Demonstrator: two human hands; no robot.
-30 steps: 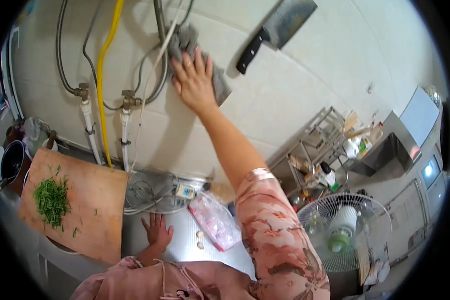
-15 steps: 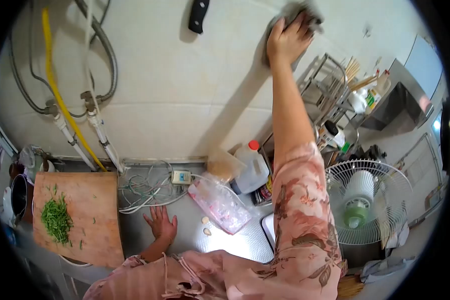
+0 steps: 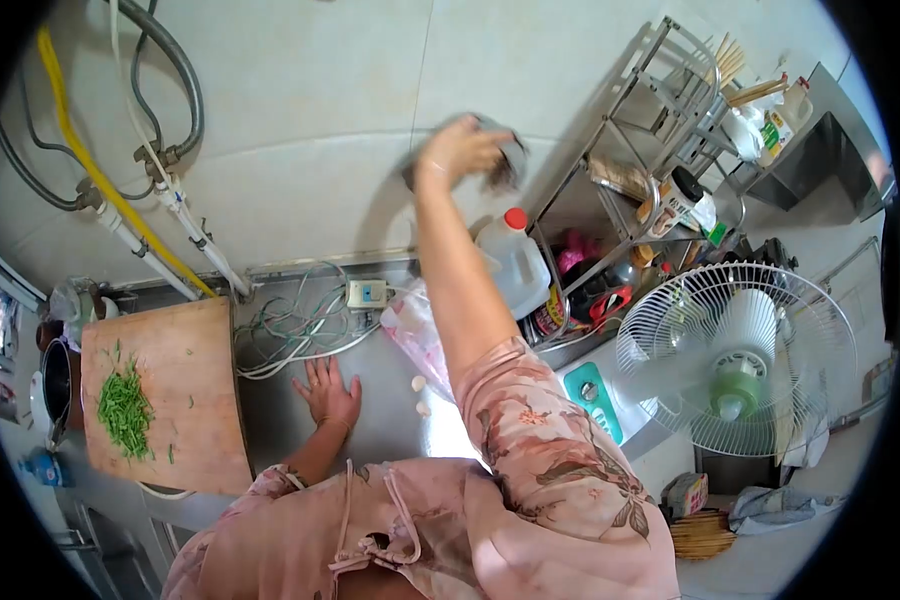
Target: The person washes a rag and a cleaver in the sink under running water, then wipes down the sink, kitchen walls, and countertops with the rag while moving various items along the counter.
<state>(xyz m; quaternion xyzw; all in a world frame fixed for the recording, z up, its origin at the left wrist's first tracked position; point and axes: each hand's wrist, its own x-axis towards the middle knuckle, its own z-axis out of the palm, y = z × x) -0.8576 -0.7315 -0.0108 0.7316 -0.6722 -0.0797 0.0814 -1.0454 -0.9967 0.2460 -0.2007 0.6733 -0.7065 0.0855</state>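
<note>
My right hand (image 3: pixel 458 152) presses a dark grey cloth (image 3: pixel 510 160) against the pale tiled wall (image 3: pixel 300 120), its fingers over the cloth; the cloth's edge is blurred. On the metal counter (image 3: pixel 282 425), my left hand (image 3: pixel 330 393) lies flat with its fingers spread, holding nothing. White cables (image 3: pixel 305 352) and a socket block (image 3: pixel 367 294) are just beyond it. To its left is a wooden cutting board (image 3: pixel 195 365) bearing chopped green vegetable pieces (image 3: pixel 124 410). My right arm partly covers a pink-and-white plastic bag (image 3: pixel 410 325).
A jug with a red cap (image 3: pixel 515 265) stands right of my forearm. Beyond it rises a metal rack (image 3: pixel 610 125) with bottles and jars. A wire-caged fan (image 3: pixel 735 360) is at the right, and a yellow hose (image 3: pixel 100 185) runs down the left wall. Two pale pieces (image 3: pixel 420 395) lie on the counter.
My right hand has moved with the cloth down and left across the wall, from high beside the rack to just above the jug. My left hand stays flat on the counter. The view has shifted.
</note>
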